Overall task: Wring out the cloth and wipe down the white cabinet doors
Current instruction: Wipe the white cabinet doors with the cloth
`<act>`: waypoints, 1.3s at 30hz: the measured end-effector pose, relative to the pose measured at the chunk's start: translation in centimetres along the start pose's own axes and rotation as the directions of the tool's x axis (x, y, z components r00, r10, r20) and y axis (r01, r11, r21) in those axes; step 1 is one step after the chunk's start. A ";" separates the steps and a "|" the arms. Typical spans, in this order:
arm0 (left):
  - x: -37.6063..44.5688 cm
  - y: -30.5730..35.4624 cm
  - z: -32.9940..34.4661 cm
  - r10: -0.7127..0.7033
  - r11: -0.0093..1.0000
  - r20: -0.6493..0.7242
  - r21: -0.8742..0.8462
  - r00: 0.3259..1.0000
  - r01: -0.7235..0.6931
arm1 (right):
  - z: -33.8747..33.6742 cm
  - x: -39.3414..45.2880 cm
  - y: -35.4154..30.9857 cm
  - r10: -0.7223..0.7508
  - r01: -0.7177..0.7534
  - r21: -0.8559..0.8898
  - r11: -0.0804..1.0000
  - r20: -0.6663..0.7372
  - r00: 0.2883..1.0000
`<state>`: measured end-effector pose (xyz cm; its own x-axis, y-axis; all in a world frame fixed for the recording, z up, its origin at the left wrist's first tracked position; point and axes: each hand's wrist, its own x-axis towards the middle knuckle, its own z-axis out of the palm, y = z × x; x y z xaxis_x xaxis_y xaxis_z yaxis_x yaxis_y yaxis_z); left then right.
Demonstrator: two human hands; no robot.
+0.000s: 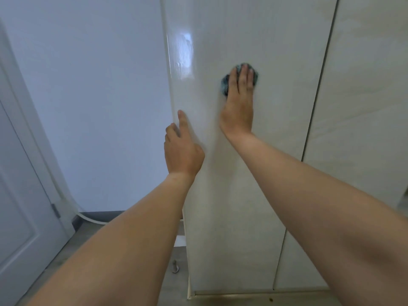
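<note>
Two hands on the same door, doing different jobs. Right hand [239, 100] lies flat on the dark teal cloth [226, 85], fingers [244, 76] straight and close together, palm pressing it against the left cabinet door [231, 195]. Cloth is bunched into a pad under the hand, only its edges showing past the fingertips and at the thumb side. A flat palm spreads the pressure, so the pad probably stays in full contact on each pass. Slight blur round that hand, so it looks like mid-stroke.

Left hand [182, 149] sits at the door's left edge, lower than the cloth. Index finger extended and touching the panel near the edge; other fingers loosely curled, holding nothing. My read: it's bracing the door so it doesn't swing or flex under the wiping push.

Glossy streaked patch [182, 56] up and left of the cloth looks like wet film, so that zone seems already covered. Right cabinet door [364, 107], past the dark seam, shows no such sheen, likely not done yet. Wringing step looks finished; wiping is early to mid.

Grey room door [19, 195] and pale wall [99, 107] off to the left, not involved.
</note>
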<state>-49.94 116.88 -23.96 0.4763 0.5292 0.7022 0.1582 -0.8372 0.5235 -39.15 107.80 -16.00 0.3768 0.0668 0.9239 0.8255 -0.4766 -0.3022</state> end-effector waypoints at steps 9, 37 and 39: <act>-1.5 -0.4 2.0 0.037 0.999 0.007 0.015 0.999 -0.037 | 1.7 -10.7 4.5 -0.492 0.530 -0.020 0.848 0.343 0.800; -3.1 -6.0 0.4 0.017 0.992 0.108 -0.127 0.994 -0.003 | 6.3 -10.1 -2.8 -0.424 0.458 -0.059 0.887 0.284 0.860; -4.1 -6.5 0.6 -0.008 0.992 0.135 -0.120 0.991 0.024 | 6.3 -14.8 -0.7 -0.432 0.481 -0.083 0.873 0.328 0.840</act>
<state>-52.39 120.09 -30.56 0.5873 0.5121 0.6268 0.0646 -0.8016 0.5944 -42.65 112.64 -30.91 0.0981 0.5496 0.8297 0.8671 -0.4563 0.1997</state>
